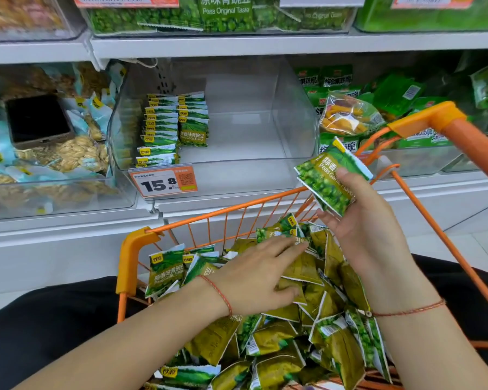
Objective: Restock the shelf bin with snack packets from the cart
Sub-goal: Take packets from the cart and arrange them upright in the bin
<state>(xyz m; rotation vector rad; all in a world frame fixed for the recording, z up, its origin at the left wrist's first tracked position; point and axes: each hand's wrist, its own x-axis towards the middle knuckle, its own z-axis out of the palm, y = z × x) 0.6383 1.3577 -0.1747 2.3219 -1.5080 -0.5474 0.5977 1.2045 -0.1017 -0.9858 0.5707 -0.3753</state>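
Two hands work over the orange cart. Right hand pinches a small stack of pea packets; left hand, fingers straight, presses loose packets beneath it. Beyond both, the clear shelf bin holds two rows.

Two hands over one orange cart: the left hand lies flat on the loose heap of green snack packets, too many and too jumbled to count, and the right hand holds a small sheaf of packets, at least two, exact number unclear. One clear shelf bin carries two rows of packets, roughly ten in the left row, about six in the right. One price tag on its front. One dark phone lies in the neighbouring bin. One red string bracelet on each wrist, so two.
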